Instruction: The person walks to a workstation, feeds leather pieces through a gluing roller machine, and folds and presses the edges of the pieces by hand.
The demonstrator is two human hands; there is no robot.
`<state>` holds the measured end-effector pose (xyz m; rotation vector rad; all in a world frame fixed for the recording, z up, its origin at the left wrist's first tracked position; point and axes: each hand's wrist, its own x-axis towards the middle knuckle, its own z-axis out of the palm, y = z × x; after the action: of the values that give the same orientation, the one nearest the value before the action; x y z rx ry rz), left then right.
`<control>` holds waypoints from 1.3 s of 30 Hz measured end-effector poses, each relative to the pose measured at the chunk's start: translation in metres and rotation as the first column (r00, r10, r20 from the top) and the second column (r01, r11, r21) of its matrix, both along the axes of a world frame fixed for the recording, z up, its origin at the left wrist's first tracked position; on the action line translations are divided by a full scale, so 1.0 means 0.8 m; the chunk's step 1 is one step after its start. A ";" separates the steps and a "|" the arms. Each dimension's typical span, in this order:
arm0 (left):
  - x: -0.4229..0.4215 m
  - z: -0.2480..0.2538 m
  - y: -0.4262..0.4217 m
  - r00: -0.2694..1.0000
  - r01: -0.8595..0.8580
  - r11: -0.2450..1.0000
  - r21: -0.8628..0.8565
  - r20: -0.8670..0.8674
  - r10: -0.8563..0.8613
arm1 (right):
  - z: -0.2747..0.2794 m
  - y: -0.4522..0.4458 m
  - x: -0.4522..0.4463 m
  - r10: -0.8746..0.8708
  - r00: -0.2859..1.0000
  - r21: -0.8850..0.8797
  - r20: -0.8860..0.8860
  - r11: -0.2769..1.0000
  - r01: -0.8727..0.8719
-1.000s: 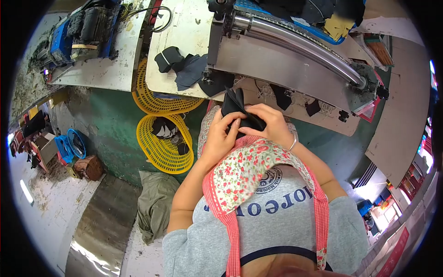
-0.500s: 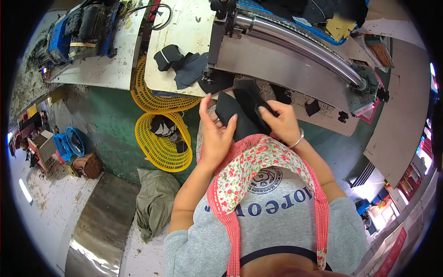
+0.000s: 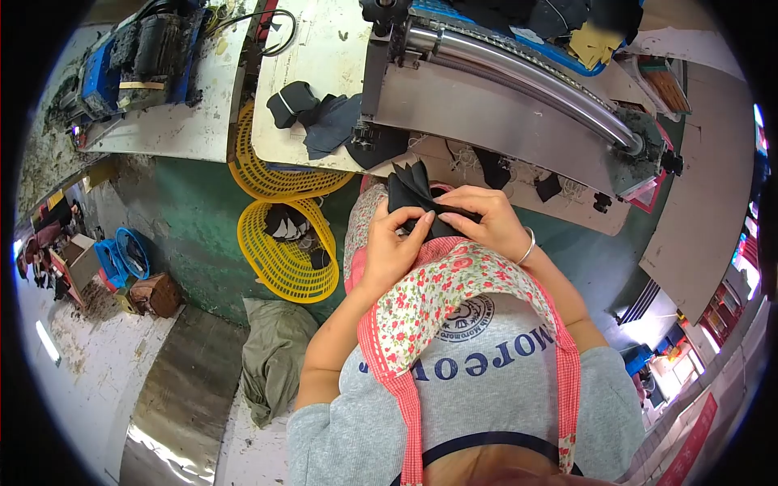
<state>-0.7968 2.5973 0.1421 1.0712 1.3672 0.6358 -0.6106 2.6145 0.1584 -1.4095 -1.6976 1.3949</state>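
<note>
Over my lap I hold a stack of black, flat cut pieces (image 3: 408, 190), leather or fabric, their pointed ends fanned apart at the top. My left hand (image 3: 395, 247) grips the stack's left side, with thumb and fingertips pinched near its lower middle. From the other side, my right hand (image 3: 489, 220) is closed on the same pieces, its fingertips close to the left thumb. Part of the stack is hidden behind my fingers. On the worktable ahead lie a banded black bundle (image 3: 292, 104) and loose dark pieces (image 3: 333, 125).
A machine with a shiny metal roller (image 3: 527, 77) stands ahead on the right. Yellow baskets (image 3: 253, 253) sit left of my knees, the lower one containing dark scraps. A grey-green sack (image 3: 279, 356) lies beside me. Further left is a motor unit (image 3: 150, 57) on a bench.
The black pieces were apart in two portions, one in each hand; now they are together in one stack. My hands have drawn close, and the left fingers have curled in.
</note>
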 end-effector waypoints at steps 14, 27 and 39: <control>0.003 0.009 0.011 0.995 0.090 0.983 0.161 -0.056 -0.082 | -0.003 -0.009 -0.011 -0.053 0.996 0.218 0.070 0.975 0.036; -0.019 0.016 0.015 0.980 0.081 0.981 0.177 -0.196 -0.046 | 0.018 -0.003 -0.005 -0.367 0.894 0.418 0.257 0.876 0.240; -0.004 0.028 0.013 0.884 -0.161 0.981 -0.108 0.425 0.192 | -0.004 -0.001 -0.022 -0.086 0.996 0.010 -0.022 0.996 0.086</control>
<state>-0.7999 2.6078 0.1649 0.6957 1.0892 0.8966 -0.6281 2.6138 0.1550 -1.4390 -1.6086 1.3474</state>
